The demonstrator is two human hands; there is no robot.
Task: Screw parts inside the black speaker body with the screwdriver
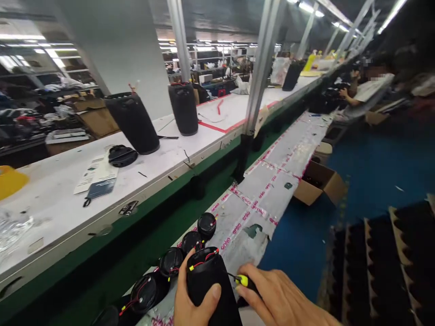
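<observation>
A black fabric-covered cylinder [212, 290] stands tilted at the bottom centre, red wires and a yellow connector at its open top. My left hand [195, 301] is wrapped round it, thumb on the near side. Between the thumb and fingers of my right hand [272, 290] is a tool with a yellow-and-black handle [243, 280]; its thin dark tip reaches the cylinder's right side. Several similar black cylinders [171, 261] with red wires stand in a row to the left and behind.
A low bench [268, 194] covered in taped sheeting runs away. On the left, a white worktable [170, 156] bears black cylinders and a card. At right are an open cardboard box [314, 188] and stacked trays [377, 271]. A person [369, 93] sits farther back.
</observation>
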